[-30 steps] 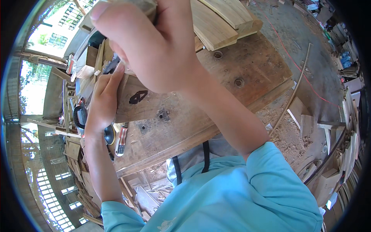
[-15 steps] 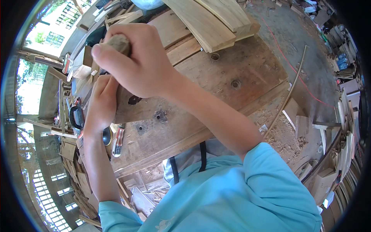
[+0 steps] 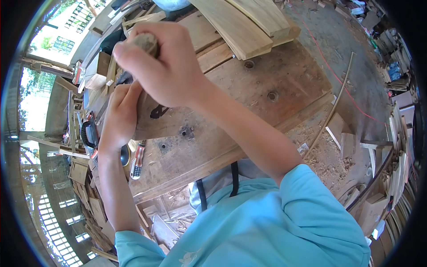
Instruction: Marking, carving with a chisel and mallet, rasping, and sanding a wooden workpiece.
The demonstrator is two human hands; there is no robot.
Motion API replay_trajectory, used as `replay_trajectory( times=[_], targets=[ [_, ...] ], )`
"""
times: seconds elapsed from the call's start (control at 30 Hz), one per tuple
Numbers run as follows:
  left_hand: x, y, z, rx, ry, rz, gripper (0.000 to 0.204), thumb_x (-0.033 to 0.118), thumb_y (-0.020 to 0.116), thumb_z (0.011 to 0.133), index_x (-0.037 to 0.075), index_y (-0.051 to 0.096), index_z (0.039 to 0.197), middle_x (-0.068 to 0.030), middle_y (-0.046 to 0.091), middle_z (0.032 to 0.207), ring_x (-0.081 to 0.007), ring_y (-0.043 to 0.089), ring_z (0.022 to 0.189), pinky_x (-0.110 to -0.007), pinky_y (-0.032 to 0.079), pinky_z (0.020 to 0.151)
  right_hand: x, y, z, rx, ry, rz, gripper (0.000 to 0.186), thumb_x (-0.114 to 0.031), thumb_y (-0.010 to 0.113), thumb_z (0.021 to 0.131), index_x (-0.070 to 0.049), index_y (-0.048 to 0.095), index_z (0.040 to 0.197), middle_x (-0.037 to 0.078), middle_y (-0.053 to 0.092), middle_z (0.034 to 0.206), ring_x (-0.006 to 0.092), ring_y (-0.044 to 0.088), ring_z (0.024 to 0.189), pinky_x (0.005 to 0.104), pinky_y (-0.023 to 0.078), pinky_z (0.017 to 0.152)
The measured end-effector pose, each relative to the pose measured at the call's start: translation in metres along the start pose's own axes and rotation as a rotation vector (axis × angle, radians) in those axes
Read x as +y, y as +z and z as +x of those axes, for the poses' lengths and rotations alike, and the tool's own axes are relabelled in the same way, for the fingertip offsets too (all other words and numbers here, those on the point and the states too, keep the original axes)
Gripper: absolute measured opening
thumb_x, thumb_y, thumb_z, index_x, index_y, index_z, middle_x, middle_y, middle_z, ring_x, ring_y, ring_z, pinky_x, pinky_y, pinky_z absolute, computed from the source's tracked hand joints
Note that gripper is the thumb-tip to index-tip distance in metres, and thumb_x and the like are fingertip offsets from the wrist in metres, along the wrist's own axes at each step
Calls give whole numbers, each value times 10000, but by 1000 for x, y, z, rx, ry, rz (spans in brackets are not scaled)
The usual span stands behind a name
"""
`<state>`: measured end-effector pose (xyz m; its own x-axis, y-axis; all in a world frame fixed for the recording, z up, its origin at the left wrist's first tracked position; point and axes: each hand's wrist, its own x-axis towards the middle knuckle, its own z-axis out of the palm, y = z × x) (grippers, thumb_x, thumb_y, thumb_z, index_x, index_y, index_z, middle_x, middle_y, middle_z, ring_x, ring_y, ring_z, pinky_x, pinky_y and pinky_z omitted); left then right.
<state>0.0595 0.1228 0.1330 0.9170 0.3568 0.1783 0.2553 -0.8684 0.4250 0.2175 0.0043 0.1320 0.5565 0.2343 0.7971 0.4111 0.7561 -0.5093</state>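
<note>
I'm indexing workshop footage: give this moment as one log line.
right hand: closed around brown round-ended object | left hand: close by, grip hidden | brown wooden bench: pale wooden planks, red-white-blue striped handle

The right forearm (image 3: 249,124) slants leftward over the workbench (image 3: 258,104), its elbow bent near the workbench's near edge. Above the workbench's far left part, the right hand (image 3: 171,66) is curled into a tight grip, thumb pointing left. The left forearm (image 3: 114,182) runs up past the workbench's left end to the left hand (image 3: 120,113), back upward, fingertips hidden.
</note>
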Motion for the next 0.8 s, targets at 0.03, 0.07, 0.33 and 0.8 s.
replay_trajectory(
  times=[0.03, 0.07, 0.33, 0.8],
  targets=[
    [4, -1, -1, 1, -1, 1, 354, 197, 494, 1085, 97, 611, 1403, -130, 622, 1039, -224, 587, 1000, -305, 449, 940, -1, -1, 5, -1, 0, 2, 356, -250, 678, 923, -61, 594, 633, -5, 487, 502, 73, 461, 463, 294, 325, 449],
    [11, -4, -2, -12, -20, 52, 356, 189, 494, 1080, 82, 609, 1401, -140, 630, 1065, -235, 591, 1018, -313, 448, 948, -2, -4, 10, 13, 6, 126, 340, -215, 664, 929, -67, 592, 631, -10, 487, 495, 69, 460, 441, 280, 320, 429],
    [8, -5, -4, -51, -68, 35, 384, 150, 495, 1072, 66, 572, 1438, -149, 637, 1138, -266, 592, 1049, -336, 444, 978, -19, -12, 21, -3, 174, 197, 379, -262, 672, 842, 0, 589, 581, 60, 532, 474, 139, 521, 434, 320, 395, 443],
    [0, -6, -6, -33, -64, 32, 371, 209, 483, 1087, 88, 592, 1421, -169, 640, 1145, -267, 596, 1096, -337, 431, 1002, -18, -21, 20, 109, 72, 162, 378, -237, 660, 851, -1, 560, 573, 55, 468, 464, 128, 450, 439, 331, 344, 452]
  ],
)
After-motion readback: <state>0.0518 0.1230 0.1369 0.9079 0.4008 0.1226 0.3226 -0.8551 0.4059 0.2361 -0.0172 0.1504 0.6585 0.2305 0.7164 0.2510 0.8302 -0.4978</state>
